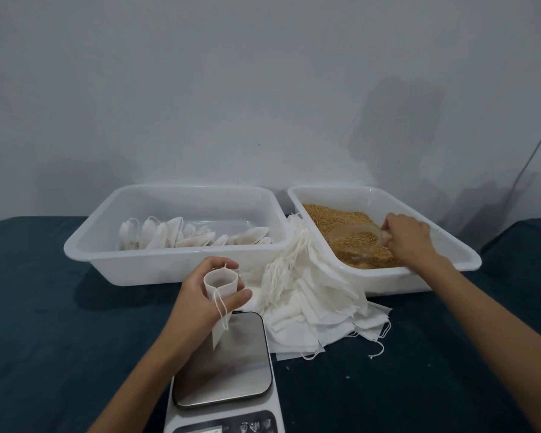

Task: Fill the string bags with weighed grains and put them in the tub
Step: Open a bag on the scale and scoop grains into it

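Grains (334, 215) lie heaped in the white tray (450, 242) at two o'clock, and my right hand (409, 235) is down in them, fingers curled round the handle of a clear scoop (356, 239) that is already loaded. My left hand (210, 289) sits at the centre, just above the far edge of the scale (228, 370) at six o'clock, gripping one string bag (221, 282) with its mouth held open in a ring — its drawstring hangs loose over my thumb side and its flat tail droops toward the steel plate.

The tub (88, 245) at eleven o'clock already holds a row of filled bags (181, 237). Between tub and tray a heap of empty bags (313, 307) spills down onto the dark blue surface (44, 339) at three o'clock of the scale.

The risk I see is the pour. The bag's mouth is narrow beside the scoop's lip, so a tilt that is too quick, or a mouth that sags as my grip eases, would send grain over the rim onto the scale plate and the cloth — and loose grain on the plate would spoil the reading. The dangling string could also catch in the stream. Carrying the scoop across the heap of empty bags, I could drop grains into them.
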Available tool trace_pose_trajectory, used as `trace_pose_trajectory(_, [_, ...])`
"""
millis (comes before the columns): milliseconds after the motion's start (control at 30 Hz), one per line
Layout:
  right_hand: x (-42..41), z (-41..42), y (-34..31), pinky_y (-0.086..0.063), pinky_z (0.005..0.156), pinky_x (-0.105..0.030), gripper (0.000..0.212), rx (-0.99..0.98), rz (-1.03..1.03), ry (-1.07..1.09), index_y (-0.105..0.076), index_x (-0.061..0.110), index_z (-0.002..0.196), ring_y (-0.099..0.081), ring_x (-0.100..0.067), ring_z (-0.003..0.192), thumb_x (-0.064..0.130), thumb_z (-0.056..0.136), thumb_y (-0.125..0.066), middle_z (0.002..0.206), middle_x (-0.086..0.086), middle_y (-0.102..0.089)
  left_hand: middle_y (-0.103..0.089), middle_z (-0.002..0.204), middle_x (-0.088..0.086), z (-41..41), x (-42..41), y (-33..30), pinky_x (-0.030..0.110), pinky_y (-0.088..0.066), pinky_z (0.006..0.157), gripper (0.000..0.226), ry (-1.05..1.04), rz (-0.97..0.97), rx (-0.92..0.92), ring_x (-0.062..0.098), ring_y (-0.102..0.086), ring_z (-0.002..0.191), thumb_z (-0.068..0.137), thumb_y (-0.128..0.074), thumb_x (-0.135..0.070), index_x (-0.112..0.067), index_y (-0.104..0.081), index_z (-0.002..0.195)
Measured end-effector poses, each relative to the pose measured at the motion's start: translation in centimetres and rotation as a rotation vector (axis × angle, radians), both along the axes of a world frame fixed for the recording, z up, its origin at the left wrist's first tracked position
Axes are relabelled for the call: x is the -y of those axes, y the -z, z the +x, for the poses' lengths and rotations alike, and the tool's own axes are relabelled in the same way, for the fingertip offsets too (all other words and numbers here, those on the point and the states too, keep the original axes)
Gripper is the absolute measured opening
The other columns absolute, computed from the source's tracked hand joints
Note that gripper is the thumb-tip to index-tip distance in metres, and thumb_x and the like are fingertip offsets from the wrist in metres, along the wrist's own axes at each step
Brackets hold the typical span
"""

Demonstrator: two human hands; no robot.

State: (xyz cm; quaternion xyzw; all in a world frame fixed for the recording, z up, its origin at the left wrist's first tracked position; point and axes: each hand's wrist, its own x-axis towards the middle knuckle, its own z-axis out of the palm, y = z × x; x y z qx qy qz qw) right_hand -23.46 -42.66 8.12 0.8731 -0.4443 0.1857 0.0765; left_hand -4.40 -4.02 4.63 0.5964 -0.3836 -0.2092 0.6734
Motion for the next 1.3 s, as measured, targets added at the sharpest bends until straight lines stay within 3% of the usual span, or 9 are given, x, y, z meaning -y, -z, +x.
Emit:
trace_pose_trajectory(300, [-0.6,-0.1,-0.2,-0.04,0.101,-0.048,0.015,0.013,0.118,0.01,-0.063,0.016,0.108,-0.06,-0.028,0.104,0.015,0.094,-0.067,0.107,-0.005,-0.068,-0.07,0.083,0.008,-0.1,0.1,0.0,0.019,-0.055,0.069,0.035,-0.007,-0.002,-0.003,0.012,-0.068,0.074,0.083,-0.083,-0.001,-0.017,-0.066,0.108])
trace_pose_trajectory(567, [-2.2,0.0,-1.5,-0.049,0.101,-0.049,0.023,0.271,0.362,-0.182,-0.064,0.001,0.116,-0.064,-0.027,0.111,0.015,0.098,-0.064,0.118,-0.012,-0.07,-0.07,0.085,0.011,-0.1,0.2,0.2,0.02,-0.055,0.069,0.034,0.001,-0.015,-0.018,0.013,-0.068,0.074,0.083,-0.082,0.0,-0.017,-0.066,0.108])
trace_pose_trajectory(667, [-4.3,1.0,-2.5,-0.051,0.094,-0.035,0.02,0.294,0.334,-0.311,-0.065,0.003,0.113,-0.065,-0.025,0.107,0.015,0.098,-0.064,0.113,-0.01,-0.07,-0.07,0.084,0.009,0.0,0.3,0.3,0.02,-0.054,0.068,0.033,0.0,-0.013,-0.012,0.013,-0.067,0.074,0.084,-0.082,-0.001,-0.016,-0.066,0.109])
trace_pose_trajectory(767, [-7.0,2.2,-3.7,-0.047,0.083,-0.011,0.01,0.323,0.385,-0.503,-0.064,0.014,0.109,-0.066,-0.014,0.108,0.014,0.099,-0.062,0.107,0.007,-0.069,-0.071,0.085,0.009,0.1,0.2,0.3,0.022,-0.056,0.069,0.034,0.003,-0.012,-0.018,0.014,-0.069,0.076,0.083,-0.085,-0.004,-0.017,-0.066,0.109])
trace_pose_trajectory(867, [-10.0,2.9,-4.7,-0.051,0.095,-0.033,0.012,0.253,0.362,-0.673,-0.063,0.026,0.112,-0.063,-0.003,0.111,0.025,0.101,-0.059,0.111,0.02,-0.068,-0.071,0.086,0.008,0.0,0.1,0.2,0.024,-0.057,0.074,0.037,0.02,-0.012,-0.031,0.014,-0.068,0.078,0.08,-0.087,-0.01,-0.018,-0.066,0.109])
trace_pose_trajectory(933, [-11.9,3.2,-5.2,-0.05,0.095,-0.046,0.016,0.16,0.3,-0.719,-0.06,0.039,0.116,-0.062,-0.005,0.11,0.038,0.1,-0.055,0.114,0.026,-0.067,-0.071,0.086,0.007,-0.1,0.1,0.1,0.025,-0.056,0.076,0.036,0.022,0.0,-0.032,0.014,-0.069,0.08,0.083,-0.085,-0.005,-0.017,-0.065,0.11])
trace_pose_trajectory(1067, [-14.3,3.4,-6.3,-0.031,0.117,-0.053,0.021,0.038,0.203,-0.752,-0.053,0.054,0.116,-0.057,-0.004,0.114,0.054,0.097,-0.043,0.121,0.032,-0.061,-0.073,0.087,0.003,-0.1,0.0,-0.1,0.022,-0.056,0.076,0.033,0.022,0.014,-0.024,0.012,-0.07,0.082,0.084,-0.084,-0.006,-0.015,-0.065,0.109])
trace_pose_trajectory(1167, [-15.2,3.5,-6.9,-0.009,0.124,-0.043,0.022,0.007,0.163,-0.788,-0.05,0.056,0.112,-0.051,0.0,0.117,0.043,0.094,-0.05,0.117,0.031,-0.059,-0.071,0.086,-0.001,-0.2,-0.1,-0.1,0.021,-0.056,0.075,0.027,0.035,0.021,0.001,0.011,-0.07,0.082,0.085,-0.083,-0.006,-0.013,-0.063,0.102])
trace_pose_trajectory(1300, [-16.6,3.7,-7.6,-0.009,0.121,-0.049,0.031,0.006,0.017,-0.805,-0.06,0.04,0.111,-0.057,-0.015,0.113,0.018,0.091,-0.068,0.104,0.023,-0.059,-0.073,0.087,-0.006,-0.2,-0.1,0.0,0.021,-0.056,0.076,0.03,0.06,0.021,-0.018,0.009,-0.072,0.082,0.085,-0.083,-0.007,-0.018,-0.064,0.106])
